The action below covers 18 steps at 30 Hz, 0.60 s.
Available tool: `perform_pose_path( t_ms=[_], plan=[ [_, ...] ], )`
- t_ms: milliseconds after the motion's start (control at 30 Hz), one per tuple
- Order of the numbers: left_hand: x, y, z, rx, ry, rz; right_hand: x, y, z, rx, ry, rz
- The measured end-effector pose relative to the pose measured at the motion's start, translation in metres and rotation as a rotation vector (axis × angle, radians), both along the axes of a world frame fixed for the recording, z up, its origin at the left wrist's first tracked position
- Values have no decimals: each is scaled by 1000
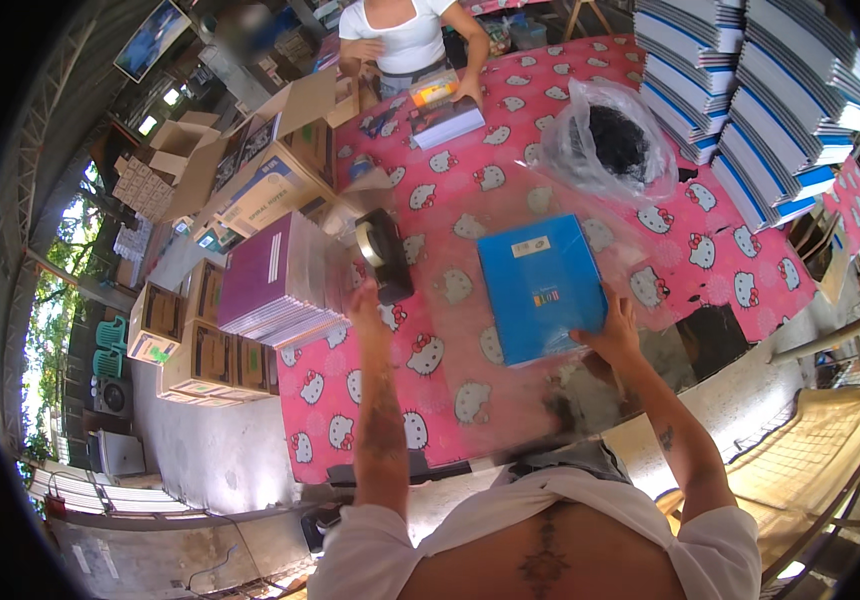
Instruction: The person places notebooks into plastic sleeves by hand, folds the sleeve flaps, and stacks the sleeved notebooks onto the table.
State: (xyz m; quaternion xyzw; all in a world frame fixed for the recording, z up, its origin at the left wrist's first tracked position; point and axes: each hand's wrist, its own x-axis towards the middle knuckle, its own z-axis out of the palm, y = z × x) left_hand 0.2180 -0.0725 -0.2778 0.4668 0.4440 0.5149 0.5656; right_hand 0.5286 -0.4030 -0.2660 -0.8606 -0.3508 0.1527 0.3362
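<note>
Right hand (614,326): touching the lower right corner of the blue notebook (540,285), thumb and fingers spread; whether it grips cannot be told.
Left hand (365,304): blurred, just beside the black tape dispenser (397,272); grip cannot be told.
Blue notebook: flat on the pink-covered bench (450,440), right of the tape dispenser.
Purple notebooks (268,272): stacked left of the tape dispenser.

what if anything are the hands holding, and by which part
The right hand holds the flat blue rectangular notebook by its lower right edge. The left hand is near the black tape dispenser; its grip cannot be told.
</note>
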Motion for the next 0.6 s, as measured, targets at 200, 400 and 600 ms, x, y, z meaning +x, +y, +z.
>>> perform_pose_path(
  t_ms=[200,400,600],
  plan=[
    [-68,6,5,154,926,99,-14,8,4,-32,20,69],
    [115,-129,128,662,817,-1065,-3,2,-9,-92,-3,-21],
    [190,-152,87,1126,1176,-1417,-12,7,10,-82,71,6]
  ],
)
